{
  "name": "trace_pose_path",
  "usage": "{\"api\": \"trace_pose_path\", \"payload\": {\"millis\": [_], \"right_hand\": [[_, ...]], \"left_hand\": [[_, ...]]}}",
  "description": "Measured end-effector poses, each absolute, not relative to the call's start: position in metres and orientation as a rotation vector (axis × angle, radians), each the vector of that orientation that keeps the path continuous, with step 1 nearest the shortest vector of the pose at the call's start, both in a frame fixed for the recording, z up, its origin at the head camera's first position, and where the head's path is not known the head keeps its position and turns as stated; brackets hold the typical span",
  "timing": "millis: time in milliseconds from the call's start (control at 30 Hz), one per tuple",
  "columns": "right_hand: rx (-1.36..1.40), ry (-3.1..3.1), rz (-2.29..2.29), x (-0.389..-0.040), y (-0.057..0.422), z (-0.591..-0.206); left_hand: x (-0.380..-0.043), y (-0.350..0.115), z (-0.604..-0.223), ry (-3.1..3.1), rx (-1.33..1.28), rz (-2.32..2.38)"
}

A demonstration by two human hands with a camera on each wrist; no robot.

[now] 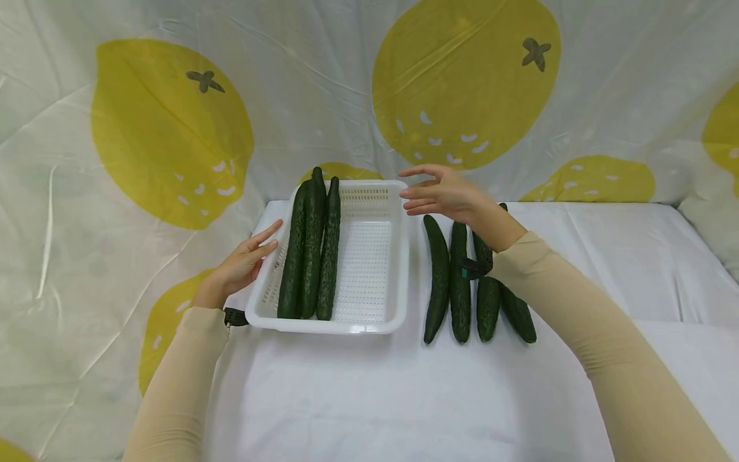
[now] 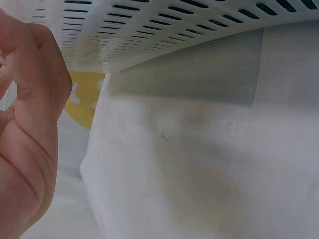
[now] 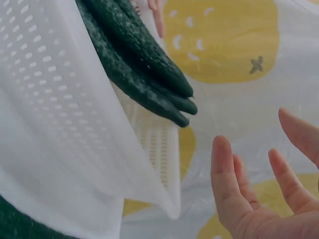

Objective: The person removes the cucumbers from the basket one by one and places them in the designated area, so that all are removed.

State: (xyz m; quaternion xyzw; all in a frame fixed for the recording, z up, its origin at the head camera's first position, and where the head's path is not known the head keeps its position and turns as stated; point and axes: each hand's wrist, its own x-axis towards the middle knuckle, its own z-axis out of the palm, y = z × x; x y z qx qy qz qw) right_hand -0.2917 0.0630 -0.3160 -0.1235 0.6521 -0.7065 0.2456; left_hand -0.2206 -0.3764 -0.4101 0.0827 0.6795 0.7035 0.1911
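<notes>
Your right hand [image 1: 443, 194], fingers apart, is the nearer; four long dark-green cucumbers [image 1: 460, 298] lie roughly near-to-far on its near side.

I can read no words, labels, brands or numbers on anything before me: not on the basket [image 1: 364, 273] at my 11 o'clock, not on the cucumbers [image 1: 312, 250] inside it or at my 1 o'clock, nor on the lemon-print cloth [image 1: 312, 96] at 12 o'clock
</notes>
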Motion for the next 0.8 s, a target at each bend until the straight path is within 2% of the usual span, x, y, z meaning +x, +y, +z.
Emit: {"api": "trace_pose_path", "payload": {"millis": [800], "right_hand": [[-0.374, 1.762, -1.871, -0.288, -0.050, -0.339]], "left_hand": [[-0.222, -0.377, -0.412, 1.948, 0.242, 1.978]]}}
